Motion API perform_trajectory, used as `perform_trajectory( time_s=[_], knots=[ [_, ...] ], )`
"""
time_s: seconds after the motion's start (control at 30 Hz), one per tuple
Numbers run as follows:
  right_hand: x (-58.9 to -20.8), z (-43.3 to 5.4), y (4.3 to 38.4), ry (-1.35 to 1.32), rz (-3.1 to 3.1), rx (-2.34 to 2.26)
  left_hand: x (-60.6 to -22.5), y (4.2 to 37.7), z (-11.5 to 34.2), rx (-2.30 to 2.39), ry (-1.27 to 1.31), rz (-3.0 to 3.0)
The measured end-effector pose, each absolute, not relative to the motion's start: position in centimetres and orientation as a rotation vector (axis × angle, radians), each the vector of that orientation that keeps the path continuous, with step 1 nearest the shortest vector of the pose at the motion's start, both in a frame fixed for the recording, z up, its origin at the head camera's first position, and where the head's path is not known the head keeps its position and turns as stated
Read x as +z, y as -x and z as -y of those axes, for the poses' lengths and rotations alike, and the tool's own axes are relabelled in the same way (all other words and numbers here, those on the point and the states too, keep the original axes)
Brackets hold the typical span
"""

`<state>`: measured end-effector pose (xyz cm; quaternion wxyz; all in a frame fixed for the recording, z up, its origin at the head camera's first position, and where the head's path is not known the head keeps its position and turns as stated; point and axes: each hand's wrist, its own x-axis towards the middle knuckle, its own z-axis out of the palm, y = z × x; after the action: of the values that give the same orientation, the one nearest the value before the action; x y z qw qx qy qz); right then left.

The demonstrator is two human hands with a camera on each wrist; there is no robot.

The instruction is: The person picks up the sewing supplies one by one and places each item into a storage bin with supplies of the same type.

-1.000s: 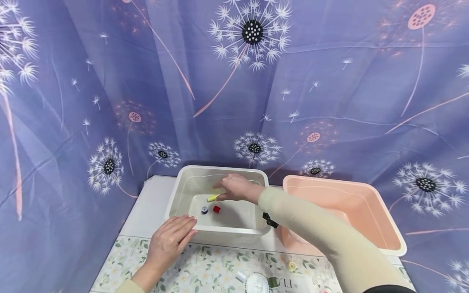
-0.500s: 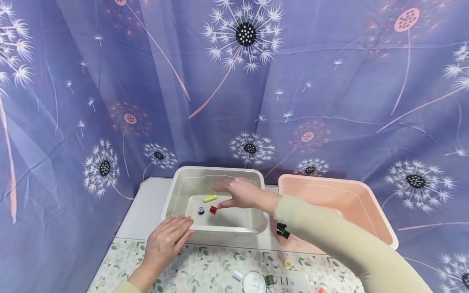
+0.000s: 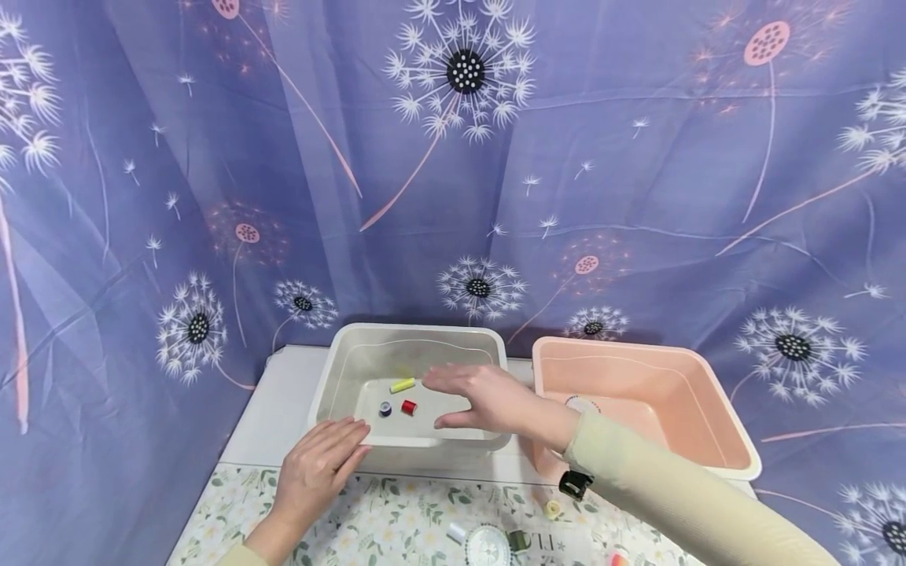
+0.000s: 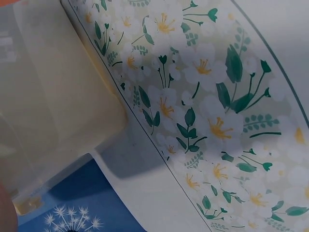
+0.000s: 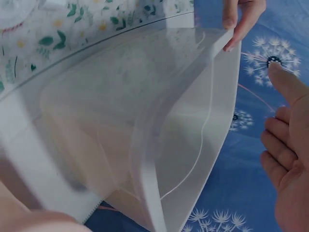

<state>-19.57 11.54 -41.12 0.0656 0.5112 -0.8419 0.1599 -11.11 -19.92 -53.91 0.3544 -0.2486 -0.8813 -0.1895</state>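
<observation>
My left hand (image 3: 318, 468) holds the near left corner of the grey plastic bin (image 3: 410, 442). The right wrist view shows its thumb and fingers on either side of the rim. Over the right part of this bin hovers my right hand (image 3: 488, 401), fingers extended, thumb apart, nothing held. Three small thread spools lie on the bin's floor to the left of that hand: a yellow spool (image 3: 403, 385), a red spool (image 3: 409, 407) and a dark blue spool (image 3: 385, 409). In the right wrist view the right palm (image 5: 301, 174) shows bare.
A peach bin (image 3: 708, 393) stands to the right, with a white round piece (image 3: 582, 403) inside. On the flowered cloth (image 3: 396, 511) lie a white spool (image 3: 456, 533), a beaded white disc (image 3: 488, 546), a green spool (image 3: 520, 540) and a pale yellow spool (image 3: 552, 509). A purple curtain (image 3: 396, 259) hangs behind.
My right hand has let go of the yellow spool, which stays on the bin floor, and has drawn back to the right with fingers spread. The left hand keeps its place on the rim.
</observation>
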Motion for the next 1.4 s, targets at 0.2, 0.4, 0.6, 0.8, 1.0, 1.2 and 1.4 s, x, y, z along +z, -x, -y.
perform_trajectory(
  time_s=[0.2,0.4,0.6,0.8,1.0,1.2,1.4],
  knots=[
    [-41.3,-13.0,17.8,-1.495,2.545,0.616,-53.9,11.1,19.8,-0.497,0.645,2.271],
    [-41.8,-14.3,16.2,-1.463,2.526,0.697,-53.8,11.1,19.7,-0.486,0.643,2.259],
    [-42.7,-14.9,14.4,-1.46,2.446,0.772,-54.0,11.0,19.8,-0.475,0.621,2.278],
    [-43.8,-15.4,12.9,-1.441,2.427,0.806,-53.9,11.0,19.9,-0.465,0.616,2.296],
    [-45.4,-15.8,11.5,-1.395,2.431,0.894,-53.7,11.0,19.7,-0.455,0.622,2.26],
    [-46.5,-16.0,10.1,-1.365,2.431,0.943,-53.8,11.0,19.7,-0.454,0.612,2.281],
    [-47.6,-16.0,8.8,-1.38,2.377,0.976,-53.8,11.0,19.6,-0.461,0.62,2.271]
  ],
)
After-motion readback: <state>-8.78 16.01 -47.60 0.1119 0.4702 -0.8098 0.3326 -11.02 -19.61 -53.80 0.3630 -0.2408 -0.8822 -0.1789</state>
